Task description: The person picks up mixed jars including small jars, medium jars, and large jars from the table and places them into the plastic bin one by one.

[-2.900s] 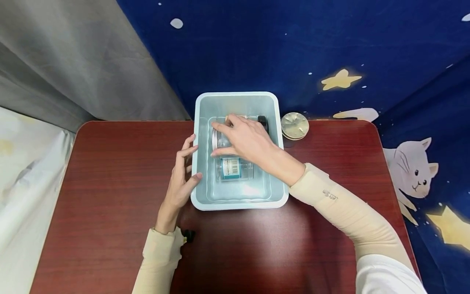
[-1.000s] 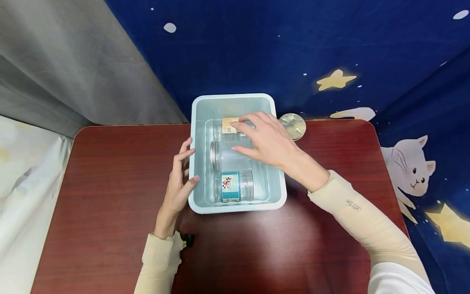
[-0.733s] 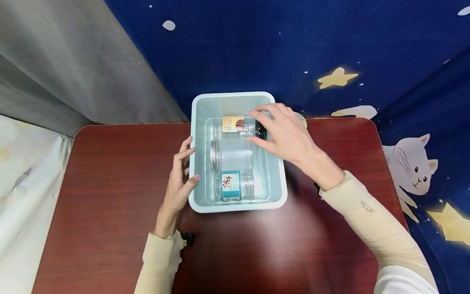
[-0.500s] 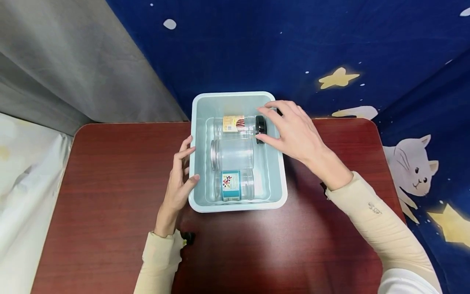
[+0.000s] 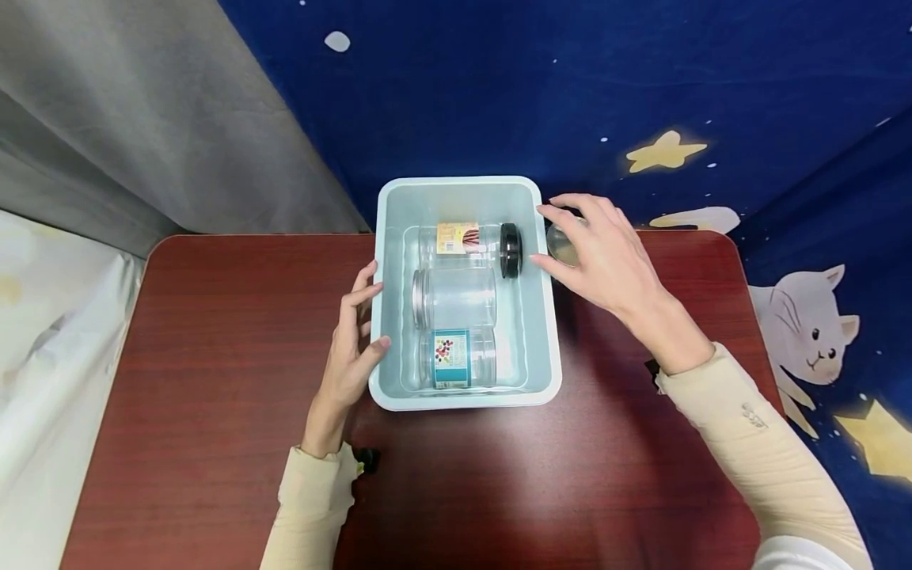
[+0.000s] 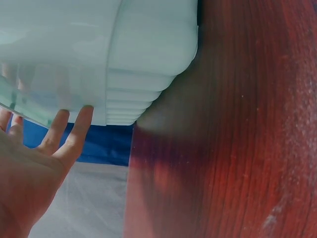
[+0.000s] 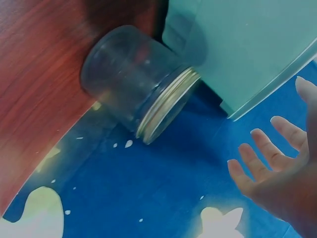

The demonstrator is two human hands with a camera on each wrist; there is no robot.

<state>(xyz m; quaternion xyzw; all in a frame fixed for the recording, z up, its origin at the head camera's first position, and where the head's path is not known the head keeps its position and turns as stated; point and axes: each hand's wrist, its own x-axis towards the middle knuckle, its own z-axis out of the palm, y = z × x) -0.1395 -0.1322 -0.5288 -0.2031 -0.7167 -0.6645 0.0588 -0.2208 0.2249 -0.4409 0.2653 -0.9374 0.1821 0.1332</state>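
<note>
A pale blue plastic bin point(image 5: 465, 400) stands at the table's back edge. My left hand point(image 5: 349, 352) rests its fingertips and thumb against the bin's left side; in the left wrist view straight fingers point(image 6: 81, 121) touch the wall. Inside lie three clear jars in a row: a black-lidded jar point(image 5: 458, 238) at the back, a silver-lidded jar point(image 5: 459, 298) in the middle, and a blue-labelled jar point(image 5: 452, 359) in front. My right hand point(image 5: 616, 257), fingers spread and holding nothing, hovers by the bin's right rim. Partly hidden beneath it, a clear jar with a gold-coloured lid point(image 7: 171, 104) stands upright outside the bin.
The dark red wooden table point(image 5: 228, 380) extends to both sides of the bin and in front of it. A blue star-patterned curtain point(image 5: 456, 87) hangs directly behind, with a grey curtain point(image 5: 142, 111) at the left.
My right hand has let go of the silver-lidded jar inside the bin and moved right, out over the rim to the outside jar. The left hand has stayed at the bin's side.
</note>
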